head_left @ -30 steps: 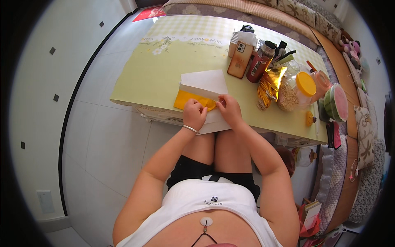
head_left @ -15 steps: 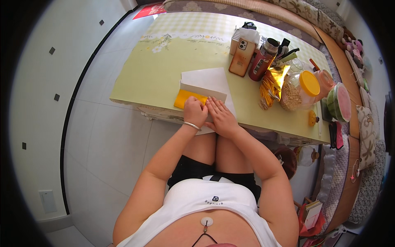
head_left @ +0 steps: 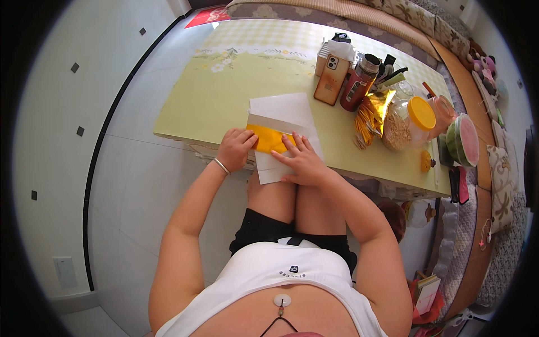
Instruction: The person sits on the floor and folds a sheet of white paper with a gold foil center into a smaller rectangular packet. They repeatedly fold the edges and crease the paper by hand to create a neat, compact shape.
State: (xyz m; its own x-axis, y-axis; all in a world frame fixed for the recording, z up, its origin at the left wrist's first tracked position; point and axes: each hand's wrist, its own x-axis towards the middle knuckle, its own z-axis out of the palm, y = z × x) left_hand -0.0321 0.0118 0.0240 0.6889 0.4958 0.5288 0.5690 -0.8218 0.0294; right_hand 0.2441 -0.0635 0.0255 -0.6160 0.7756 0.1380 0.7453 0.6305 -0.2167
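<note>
A shiny gold paper strip (head_left: 268, 141) lies across white paper sheets (head_left: 286, 111) at the near edge of the table. My left hand (head_left: 236, 148), with a bangle on the wrist, is closed on the strip's left end, fingers curled over it. My right hand (head_left: 305, 163) has its fingers spread, the tips resting flat on the strip's right part. One white sheet reaches past the table edge, over my thighs. My right fingers cover some of the strip's right end.
Along the table's right stand a phone (head_left: 334, 80), a red thermos (head_left: 358, 84), gold foil strips (head_left: 371, 115), a yellow-lidded jar (head_left: 400, 128), and a cut watermelon (head_left: 465, 140). A small yellow object (head_left: 428, 161) sits near the front edge. A sofa (head_left: 477, 106) borders the right side.
My left hand has moved left, from the strip's middle to its left end. My right hand's fingers have spread apart and shifted slightly; more of the gold strip now shows.
</note>
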